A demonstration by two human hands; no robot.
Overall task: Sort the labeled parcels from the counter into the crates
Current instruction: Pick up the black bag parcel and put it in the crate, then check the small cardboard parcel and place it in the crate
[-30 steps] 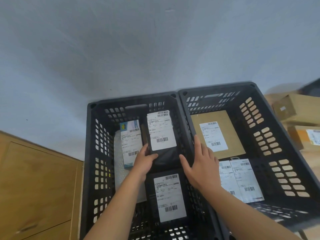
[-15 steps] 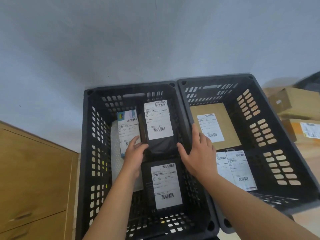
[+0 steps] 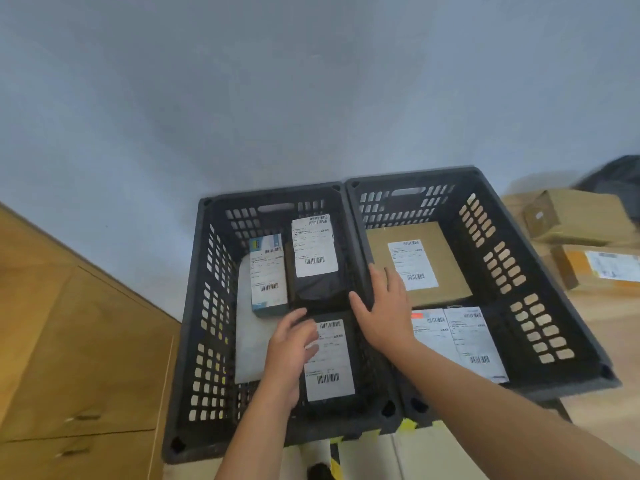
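Two black slotted crates stand side by side. The left crate (image 3: pixel 204 306) holds a blue-and-white labeled box (image 3: pixel 268 275), a black labeled bag at the back (image 3: pixel 317 271), a black labeled parcel at the front (image 3: pixel 330 362) and a white flat parcel (image 3: pixel 249 344). The right crate (image 3: pixel 540 271) holds a brown labeled box (image 3: pixel 415 261) and white labeled mailers (image 3: pixel 460 337). My left hand (image 3: pixel 289 348) hovers open over the front black parcel. My right hand (image 3: pixel 384 310) is open, resting over the wall between the crates. Neither hand holds anything.
A wooden cabinet (image 3: pixel 69 341) with drawers stands left of the crates. Cardboard boxes (image 3: pixel 575 216) and a labeled orange-brown box (image 3: pixel 602 268) lie on the wooden surface at the right. A grey wall is behind. Yellow tape (image 3: pixel 407 426) marks the floor in front.
My left hand has let go of the back black bag and drawn back toward me over the front parcel. My right hand has barely moved. The view has shifted right and back.
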